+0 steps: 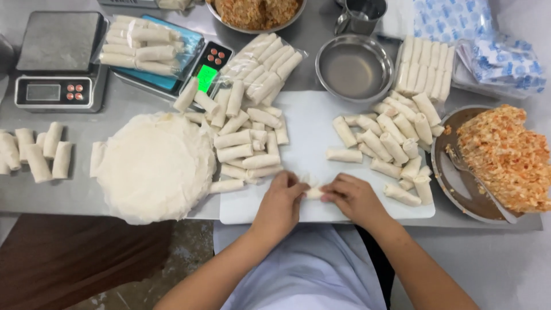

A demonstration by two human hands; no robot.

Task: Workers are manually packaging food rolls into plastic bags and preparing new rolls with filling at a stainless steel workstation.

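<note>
- Steel counter [69,189] carries a white cutting board [310,138] at its middle.
- Left of the board: a round stack of wrappers [152,166]; beyond it two scales [57,63], one bearing a clear bag of rolls [146,49].
- Another clear bag of rolls [265,60] lies at the board's far edge.
- Blue-and-white printed packets [488,51] lie far right of the board.
- Right of it: a tray of orange filling [505,155].
- Left hand [281,204] and right hand [353,198] pinch one small roll [313,193] by its ends at the board's near edge.
</note>
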